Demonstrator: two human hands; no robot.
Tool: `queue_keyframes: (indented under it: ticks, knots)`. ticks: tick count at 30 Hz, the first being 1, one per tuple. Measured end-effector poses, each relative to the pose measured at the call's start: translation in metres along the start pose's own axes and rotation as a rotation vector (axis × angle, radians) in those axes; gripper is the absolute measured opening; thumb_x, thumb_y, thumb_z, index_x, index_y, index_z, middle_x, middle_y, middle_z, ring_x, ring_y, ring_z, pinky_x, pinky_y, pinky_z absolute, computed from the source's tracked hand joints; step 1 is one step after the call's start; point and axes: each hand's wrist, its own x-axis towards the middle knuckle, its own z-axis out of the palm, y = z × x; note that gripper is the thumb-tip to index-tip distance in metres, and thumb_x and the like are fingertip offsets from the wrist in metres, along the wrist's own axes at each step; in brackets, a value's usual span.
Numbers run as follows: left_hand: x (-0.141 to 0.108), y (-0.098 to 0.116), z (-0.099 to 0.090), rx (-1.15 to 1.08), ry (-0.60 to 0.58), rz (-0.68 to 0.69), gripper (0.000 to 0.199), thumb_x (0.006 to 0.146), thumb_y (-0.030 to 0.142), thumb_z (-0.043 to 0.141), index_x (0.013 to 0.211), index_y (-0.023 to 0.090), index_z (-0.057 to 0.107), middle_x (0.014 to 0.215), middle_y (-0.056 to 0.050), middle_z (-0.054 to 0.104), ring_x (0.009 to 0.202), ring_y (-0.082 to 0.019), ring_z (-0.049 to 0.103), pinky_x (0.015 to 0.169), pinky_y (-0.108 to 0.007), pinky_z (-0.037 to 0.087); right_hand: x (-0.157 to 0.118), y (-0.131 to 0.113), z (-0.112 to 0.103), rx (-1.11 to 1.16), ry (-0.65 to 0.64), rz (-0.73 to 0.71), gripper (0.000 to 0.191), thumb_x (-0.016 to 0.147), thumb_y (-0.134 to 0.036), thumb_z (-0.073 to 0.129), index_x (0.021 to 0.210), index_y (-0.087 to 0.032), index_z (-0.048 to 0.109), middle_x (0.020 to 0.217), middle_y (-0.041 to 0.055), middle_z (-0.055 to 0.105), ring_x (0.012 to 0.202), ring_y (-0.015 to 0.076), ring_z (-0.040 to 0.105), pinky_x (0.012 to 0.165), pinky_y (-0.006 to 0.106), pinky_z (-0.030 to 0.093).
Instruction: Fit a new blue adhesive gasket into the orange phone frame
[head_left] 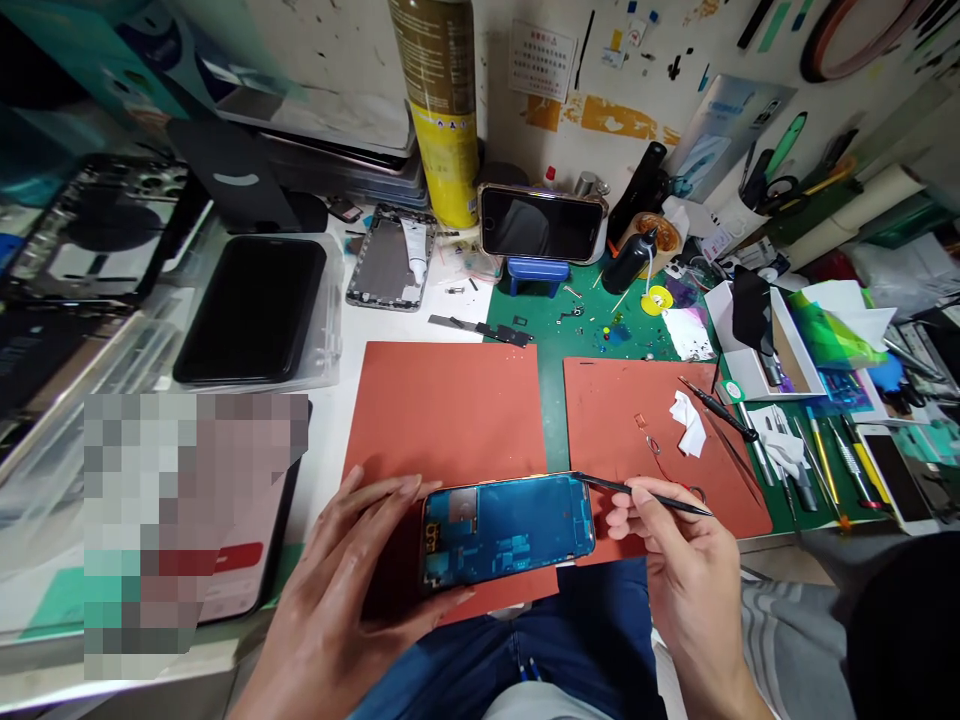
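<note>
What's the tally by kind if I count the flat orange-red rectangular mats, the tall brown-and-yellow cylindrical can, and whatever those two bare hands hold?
Orange-red mats: 2
Brown-and-yellow can: 1
Slim rectangular blue-faced phone piece, in the left hand: 1
Thin black pointed tool, in the right hand: 1
Total: 5

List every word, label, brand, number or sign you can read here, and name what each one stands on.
None reads clearly enough to quote.
Wall notice: rows of characters, too small to read.
Brown-and-yellow can: fine print and small symbols, too small to read.
Blue-and-white packet: lettering near the top, too blurred to read.
Blue-faced phone part: no legible lettering.
</note>
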Motion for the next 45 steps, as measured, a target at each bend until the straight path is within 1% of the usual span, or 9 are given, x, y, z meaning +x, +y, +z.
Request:
queue_keyframes:
  ticks: [3,6,10,19,24,32,37,40,45]
  knots:
    - [-0.001,-0.001,0.0,-0.004,0.002,-0.002,0.086,0.096,0.035,0.08,0.17,0.03,0.036,0.143,-0.012,0.066,0.141,-0.037,0.061,0.129,-0.068,0.042,-0.001,-0.005,-0.003,0.027,0.027,-0.006,0.037,0.079,-0.047,0.096,0.096,-0.017,0.082,0.081,0.0096,0.08,0.068,0.0226,0.076,0.063,0.033,0.064]
    - [-0.001,-0.002,0.0,-0.005,0.003,0.003,0.087,0.095,0.034,0.081,0.169,0.03,0.036,0.144,-0.012,0.065,0.142,-0.036,0.06,0.13,-0.066,0.041,-0.003,-0.003,0.0,0.03,0.04,-0.006,0.038,0.08,-0.048,0.095,0.098,-0.017,0.082,0.082,0.0094,0.08,0.068,0.0223,0.077,0.064,0.033,0.065]
    - [0.0,-0.002,0.0,0.013,0.003,0.017,0.084,0.097,0.032,0.08,0.169,0.027,0.038,0.142,-0.012,0.065,0.139,-0.034,0.061,0.131,-0.064,0.04,-0.004,0.003,0.006,0.021,0.011,0.008,0.037,0.083,-0.049,0.093,0.097,-0.016,0.082,0.085,0.0096,0.081,0.069,0.0206,0.076,0.067,0.033,0.067]
    - [0.001,-0.001,0.0,0.004,0.002,0.039,0.086,0.096,0.033,0.081,0.169,0.023,0.037,0.143,-0.014,0.064,0.139,-0.033,0.06,0.133,-0.061,0.038,-0.004,-0.003,0.0,0.066,0.055,-0.02,0.037,0.078,-0.045,0.097,0.097,-0.017,0.082,0.08,0.0088,0.081,0.067,0.0209,0.077,0.064,0.03,0.065]
    - [0.001,0.0,0.0,0.018,-0.001,0.039,0.085,0.096,0.035,0.081,0.168,0.02,0.039,0.143,-0.016,0.063,0.138,-0.034,0.061,0.132,-0.062,0.039,-0.005,-0.001,0.005,0.042,0.025,-0.044,0.036,0.081,-0.047,0.095,0.097,-0.017,0.082,0.082,0.0094,0.081,0.067,0.0205,0.077,0.064,0.031,0.066]
    - [-0.001,0.0,0.0,0.007,0.001,0.025,0.086,0.095,0.031,0.082,0.168,0.021,0.038,0.144,-0.016,0.062,0.142,-0.033,0.058,0.132,-0.062,0.038,-0.007,0.005,0.011,-0.006,-0.052,-0.019,0.034,0.087,-0.049,0.091,0.097,-0.017,0.083,0.086,0.0098,0.082,0.07,0.021,0.077,0.067,0.032,0.067]
    - [0.001,0.0,0.0,-0.012,0.009,0.047,0.09,0.093,0.03,0.085,0.168,0.02,0.036,0.14,-0.013,0.067,0.138,-0.029,0.06,0.135,-0.06,0.034,-0.009,0.007,0.015,-0.034,-0.081,-0.01,0.035,0.089,-0.049,0.089,0.101,-0.017,0.082,0.09,0.0108,0.081,0.073,0.0222,0.077,0.067,0.034,0.067]
    - [0.003,0.002,0.001,-0.012,0.016,0.045,0.086,0.096,0.034,0.082,0.167,0.019,0.037,0.138,-0.013,0.067,0.135,-0.028,0.061,0.136,-0.06,0.032,-0.01,0.009,0.019,-0.033,-0.105,-0.02,0.032,0.09,-0.048,0.088,0.101,-0.018,0.083,0.09,0.0103,0.081,0.073,0.0215,0.077,0.067,0.033,0.067]
    - [0.0,0.002,0.002,0.019,0.015,0.025,0.082,0.096,0.038,0.081,0.164,0.017,0.041,0.14,-0.015,0.064,0.141,-0.031,0.057,0.133,-0.063,0.037,-0.012,0.01,0.027,-0.035,-0.136,-0.031,0.03,0.091,-0.046,0.087,0.102,-0.018,0.083,0.092,0.0106,0.081,0.075,0.0221,0.077,0.069,0.034,0.067]
